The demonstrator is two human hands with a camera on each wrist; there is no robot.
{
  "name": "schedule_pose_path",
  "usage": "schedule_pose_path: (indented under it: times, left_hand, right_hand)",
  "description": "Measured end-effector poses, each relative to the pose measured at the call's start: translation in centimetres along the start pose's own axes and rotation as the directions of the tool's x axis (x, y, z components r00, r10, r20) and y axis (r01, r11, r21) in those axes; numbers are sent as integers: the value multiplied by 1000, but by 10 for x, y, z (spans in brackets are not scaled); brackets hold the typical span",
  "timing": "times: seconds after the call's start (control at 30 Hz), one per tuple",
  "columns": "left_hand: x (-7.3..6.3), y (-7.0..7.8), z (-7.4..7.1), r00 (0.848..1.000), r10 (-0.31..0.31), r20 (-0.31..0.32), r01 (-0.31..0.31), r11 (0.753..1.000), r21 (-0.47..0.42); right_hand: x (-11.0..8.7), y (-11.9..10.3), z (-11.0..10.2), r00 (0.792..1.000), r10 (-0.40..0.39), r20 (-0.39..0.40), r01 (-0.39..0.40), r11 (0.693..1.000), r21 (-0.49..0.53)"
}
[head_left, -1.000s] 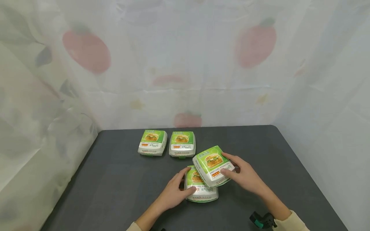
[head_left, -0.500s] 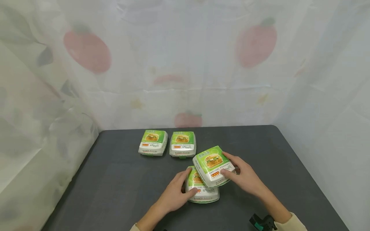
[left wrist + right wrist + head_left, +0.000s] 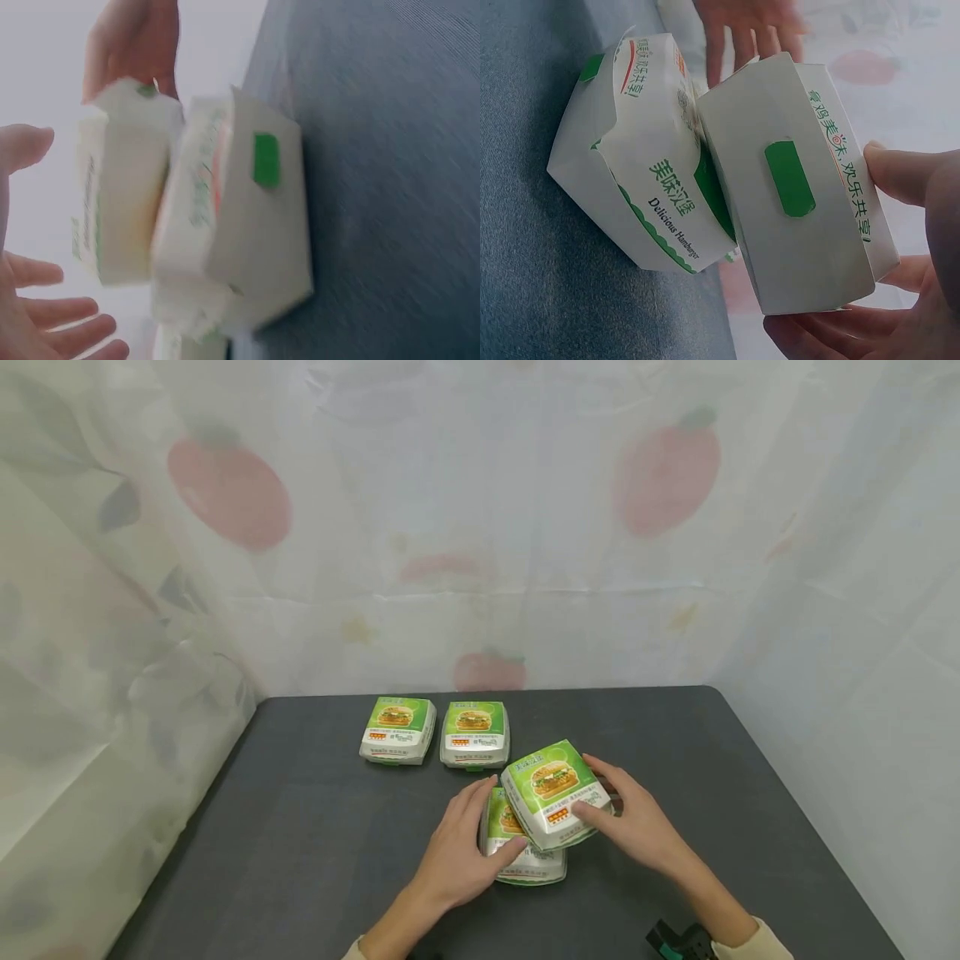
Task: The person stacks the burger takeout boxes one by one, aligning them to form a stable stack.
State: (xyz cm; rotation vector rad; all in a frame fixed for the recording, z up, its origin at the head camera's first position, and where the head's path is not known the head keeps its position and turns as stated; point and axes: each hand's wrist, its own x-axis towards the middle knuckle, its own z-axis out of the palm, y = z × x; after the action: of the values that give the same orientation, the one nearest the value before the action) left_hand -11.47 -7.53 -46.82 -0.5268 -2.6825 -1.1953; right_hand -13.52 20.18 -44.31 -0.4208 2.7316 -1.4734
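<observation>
My right hand (image 3: 637,822) grips a green-and-white hamburger box (image 3: 553,789) by its right side, thumb on the front part of the lid and fingers along the far side. That box sits turned and overlapping the top of a second hamburger box (image 3: 528,867), which rests on the dark table. In the right wrist view, the gripped box (image 3: 795,255) leans against the lower one (image 3: 604,165). My left hand (image 3: 457,852) hovers at the left of the pair. The left wrist view shows its fingers (image 3: 71,337) spread and apart from both boxes.
Two more hamburger boxes stand side by side near the table's back edge, one at left (image 3: 397,731) and one nearer the middle (image 3: 475,735). Pale printed curtains (image 3: 480,527) enclose the back and both sides of the dark table (image 3: 300,843).
My left hand has come off the lower box, rising a little and shifting right, with its fingers loosened. The right hand and its box have stayed almost still.
</observation>
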Motion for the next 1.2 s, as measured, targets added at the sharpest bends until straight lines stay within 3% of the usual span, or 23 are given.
schedule_pose_path:
  times: [0.2, 0.43, 0.7, 0.93, 1.2]
  left_hand:
    - [7, 17, 2, 999, -14, 46, 15, 1000, -10]
    - [12, 20, 6, 998, -33, 58, 35, 998, -42]
    - [15, 16, 0, 997, -29, 71, 38, 991, -128]
    - [16, 8, -13, 994, -25, 106, 48, 974, -220]
    - [14, -6, -24, 988, 39, 148, 4, 961, -276]
  right_hand:
    - [-2, -4, 2, 1000, 19, -12, -19, 1000, -11]
    - [-5, -7, 7, 999, 25, -25, -25, 1000, -16]
    - [-11, -12, 12, 998, -48, -36, 47, 999, -12]
    - [-15, -15, 16, 996, -81, -25, 82, 993, 84]
    - [-17, -13, 24, 996, -84, 9, 81, 979, 189]
